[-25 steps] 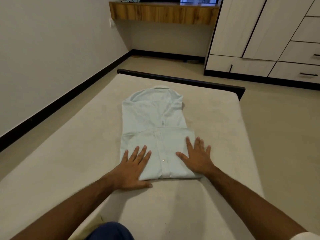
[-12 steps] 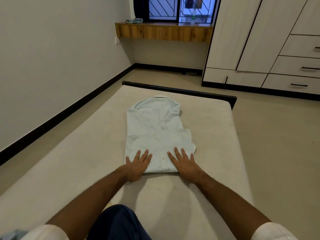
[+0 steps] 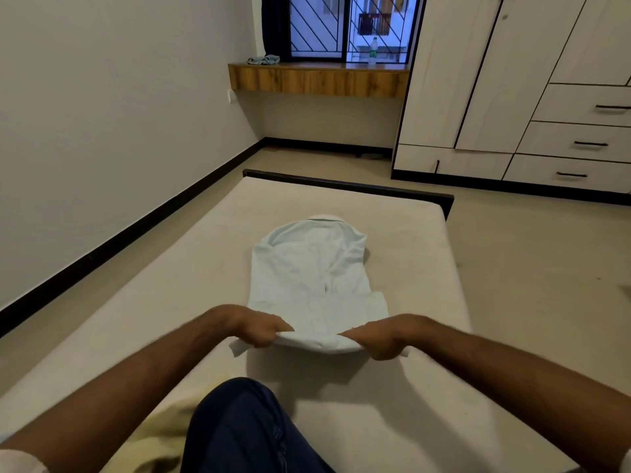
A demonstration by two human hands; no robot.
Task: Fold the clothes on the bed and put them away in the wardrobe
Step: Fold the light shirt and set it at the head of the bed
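Note:
A pale blue shirt [image 3: 309, 268] lies partly folded on the beige bed [image 3: 420, 254], collar at the far end. My left hand [image 3: 257, 327] grips the near folded edge at its left corner. My right hand [image 3: 379, 336] grips the same edge at its right corner. That near edge is lifted slightly off the mattress between the two hands. The white wardrobe [image 3: 505, 80] stands at the far right, its doors and drawers shut.
A dark blue garment [image 3: 246, 428] and a pale yellow one [image 3: 170, 435] lie at the bed's near end. A wooden ledge [image 3: 317, 76] under the window carries a cloth and a bottle. Bare floor [image 3: 532, 274] runs between bed and wardrobe.
Both hands went from lying flat on the shirt's near fold to gripping its near edge and lifting it. The view tilted up, showing more of the window.

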